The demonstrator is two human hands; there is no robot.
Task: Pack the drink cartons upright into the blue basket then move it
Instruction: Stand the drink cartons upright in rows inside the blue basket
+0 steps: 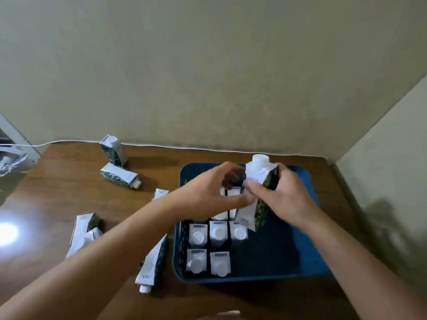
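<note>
The table (69, 185), brown wood, fills the lower half of the frame against a beige wall. At centre right sits the blue basket (288, 257), its left part filled with upright cartons: 5 white tops are plain to see in the near rows (219, 233), and more stand behind, half hidden by the hands. The right part of the basket is bare.

Both hands meet over the basket's far end. The right hand (284, 199) has its fingers closed round a carton (260, 181), held cap-up and slightly tilted, its lower end near the packed rows and just right of them. The left hand (208, 192) is half open, fingers curled, thumb and fingertips touching that carton's near face without wrapping it; it seems to steady or guide rather than carry.

Loose cartons lie at the left: 1 upright near the wall (113, 150), 1 on its side just below it (120, 175), 2 at the left edge (84, 229), 1 long one beside the basket (153, 259), another partly hidden under the left forearm.

The step in hand looks like seating this carton in a new column. Next it needs straightening and lowering flush against its neighbours, then fetching from the left.

Print on the cartons is too blurred to read.
</note>
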